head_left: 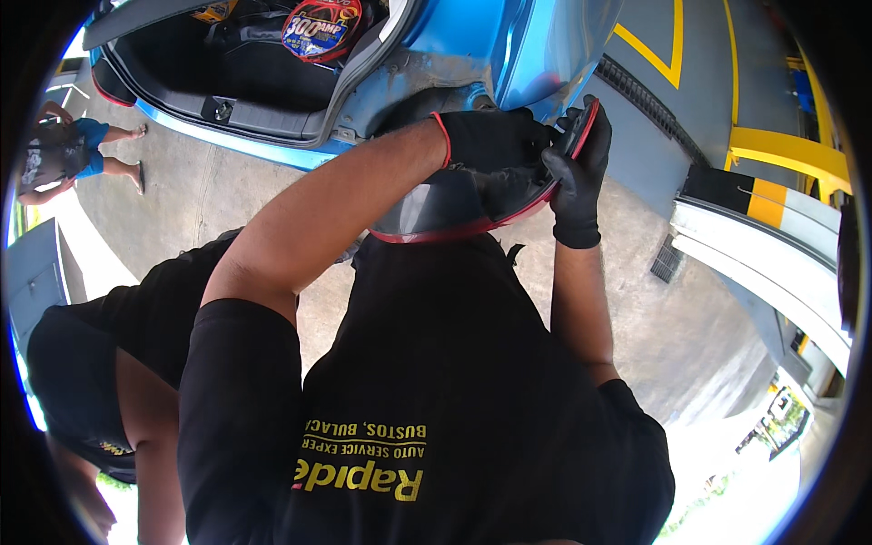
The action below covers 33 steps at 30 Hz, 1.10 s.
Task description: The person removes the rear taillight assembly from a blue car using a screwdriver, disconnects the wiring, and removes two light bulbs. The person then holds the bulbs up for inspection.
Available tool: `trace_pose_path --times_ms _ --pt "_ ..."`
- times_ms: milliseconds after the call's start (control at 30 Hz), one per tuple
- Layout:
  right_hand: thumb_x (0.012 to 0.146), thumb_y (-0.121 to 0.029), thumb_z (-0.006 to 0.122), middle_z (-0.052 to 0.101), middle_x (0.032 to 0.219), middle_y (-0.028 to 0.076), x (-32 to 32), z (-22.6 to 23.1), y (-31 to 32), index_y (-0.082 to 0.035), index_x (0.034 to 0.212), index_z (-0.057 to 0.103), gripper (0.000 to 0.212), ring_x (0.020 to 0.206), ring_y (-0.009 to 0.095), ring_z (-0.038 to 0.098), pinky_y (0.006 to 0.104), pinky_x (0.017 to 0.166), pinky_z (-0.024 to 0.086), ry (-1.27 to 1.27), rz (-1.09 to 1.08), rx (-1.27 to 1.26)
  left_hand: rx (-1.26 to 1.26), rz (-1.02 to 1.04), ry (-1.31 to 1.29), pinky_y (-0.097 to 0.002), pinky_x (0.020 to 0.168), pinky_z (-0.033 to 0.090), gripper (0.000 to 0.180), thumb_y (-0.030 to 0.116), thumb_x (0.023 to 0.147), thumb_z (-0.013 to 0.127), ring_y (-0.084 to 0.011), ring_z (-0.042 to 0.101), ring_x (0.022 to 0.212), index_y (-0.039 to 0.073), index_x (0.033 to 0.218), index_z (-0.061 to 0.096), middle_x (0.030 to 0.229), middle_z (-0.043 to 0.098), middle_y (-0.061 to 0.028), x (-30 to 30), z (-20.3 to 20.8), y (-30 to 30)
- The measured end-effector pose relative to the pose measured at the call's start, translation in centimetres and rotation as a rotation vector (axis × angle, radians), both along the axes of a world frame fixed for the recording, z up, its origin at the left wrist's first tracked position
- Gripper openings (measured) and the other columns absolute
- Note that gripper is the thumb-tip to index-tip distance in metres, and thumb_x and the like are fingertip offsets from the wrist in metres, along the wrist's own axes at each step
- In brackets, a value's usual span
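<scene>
A car tail light with a red lens edge and a dark back is held in front of my chest, off the blue car. My right hand, in a black glove, grips its right end, with the thumb on the back side and the fingers round the outer edge. My left hand, in a black glove with a red cuff, reaches across the back of the light. Its fingers are curled close to the right thumb, and what they pinch is hidden. Behind the left forearm is the bare, dirty lamp recess in the car body.
The trunk stands open, with a round, red-edged bag inside. A person in black bends close at my left. Another person is farther off at the left. A yellow barrier and a floor drain grate are at the right.
</scene>
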State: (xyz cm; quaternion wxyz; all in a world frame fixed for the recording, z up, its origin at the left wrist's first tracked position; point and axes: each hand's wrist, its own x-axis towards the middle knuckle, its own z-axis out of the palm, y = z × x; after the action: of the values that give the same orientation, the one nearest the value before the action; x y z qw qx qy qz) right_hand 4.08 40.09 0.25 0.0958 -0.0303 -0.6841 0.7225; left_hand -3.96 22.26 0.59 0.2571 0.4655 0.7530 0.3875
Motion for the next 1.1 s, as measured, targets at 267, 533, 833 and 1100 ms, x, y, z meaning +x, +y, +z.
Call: trace_pose_path --times_ms 267,533,833,1100 --pt "0.067 -0.008 0.080 0.051 0.134 0.009 0.3 -0.5 -0.4 -0.007 0.158 0.038 0.100 0.122 0.024 0.055 0.0452 0.106 0.049 0.068 0.024 0.023 -0.122 0.016 -0.092 -0.0418 0.093 0.054 0.020 0.017 0.100 0.064 -0.0310 0.068 0.101 0.004 0.115 0.071 0.110 0.070 -0.0186 0.3 0.1 -0.2" --pt "0.067 -0.007 0.080 0.052 0.132 0.009 1.3 -0.4 -1.1 -0.007 0.157 0.038 0.099 0.121 0.025 0.056 0.0443 0.106 0.050 0.004 -0.041 -0.083 0.013 -0.043 -0.265 -0.0356 0.089 0.055 0.018 0.004 0.096 0.065 -0.0251 0.069 0.099 0.002 0.113 0.070 0.109 0.071 -0.0146 0.6 -0.5 -1.0" --pt "0.068 -0.002 0.076 0.054 0.127 0.008 1.5 0.9 -2.3 -0.006 0.155 0.041 0.094 0.114 0.022 0.058 0.0403 0.101 0.051 0.013 -0.043 0.058 0.256 0.107 -1.146 -0.0332 0.092 0.053 0.020 0.010 0.100 0.063 -0.0199 0.066 0.105 0.004 0.119 0.067 0.116 0.070 -0.0111 0.9 -3.6 -1.8" --pt "0.075 0.005 0.070 0.054 0.129 0.011 0.3 0.3 -1.6 -0.002 0.152 0.039 0.084 0.115 0.022 0.058 0.0347 0.097 0.054 -0.075 -0.087 -0.100 0.351 0.343 -0.361 -0.0415 0.115 0.045 0.049 0.023 0.109 0.054 -0.0274 0.056 0.137 0.002 0.153 0.048 0.154 0.052 -0.0155 3.9 6.1 -19.8"
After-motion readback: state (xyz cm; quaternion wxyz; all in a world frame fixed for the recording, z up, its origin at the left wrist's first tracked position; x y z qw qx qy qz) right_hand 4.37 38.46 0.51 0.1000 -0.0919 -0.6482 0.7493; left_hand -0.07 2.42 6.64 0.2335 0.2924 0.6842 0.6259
